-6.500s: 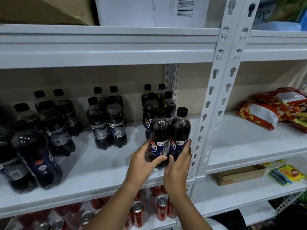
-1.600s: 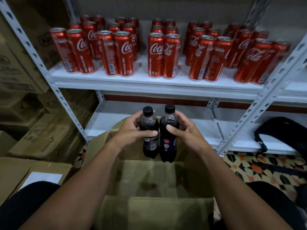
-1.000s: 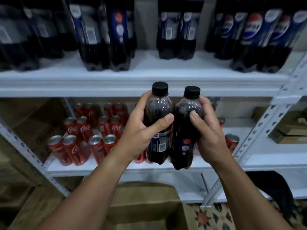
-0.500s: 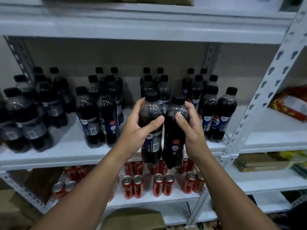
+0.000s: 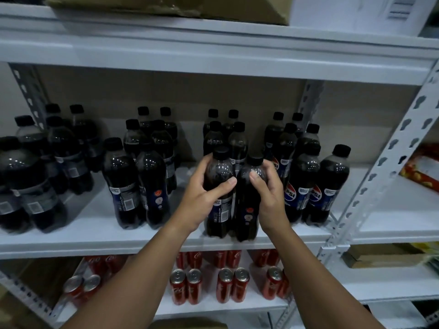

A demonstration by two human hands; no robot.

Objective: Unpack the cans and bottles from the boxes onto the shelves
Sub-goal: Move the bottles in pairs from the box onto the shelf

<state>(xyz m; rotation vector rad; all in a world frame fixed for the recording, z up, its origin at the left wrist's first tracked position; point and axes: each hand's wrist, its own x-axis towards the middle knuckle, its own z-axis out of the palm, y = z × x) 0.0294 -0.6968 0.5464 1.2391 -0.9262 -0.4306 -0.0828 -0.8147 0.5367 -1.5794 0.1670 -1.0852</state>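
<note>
My left hand grips a dark cola bottle with a black cap. My right hand grips a second dark cola bottle right beside it. Both bottles stand upright with their bases at the front edge of the white middle shelf, in front of a column of the same bottles. More rows of cola bottles stand to the left, and Pepsi-labelled bottles to the right.
Red cola cans stand in pairs on the shelf below. A perforated white upright bounds the bay on the right, with red snack packs beyond it. Cardboard boxes sit on the top shelf.
Both hands have carried the two bottles forward and down from mid-air to the front edge of the middle shelf. Earlier they lifted them out of the cardboard box on the floor.
</note>
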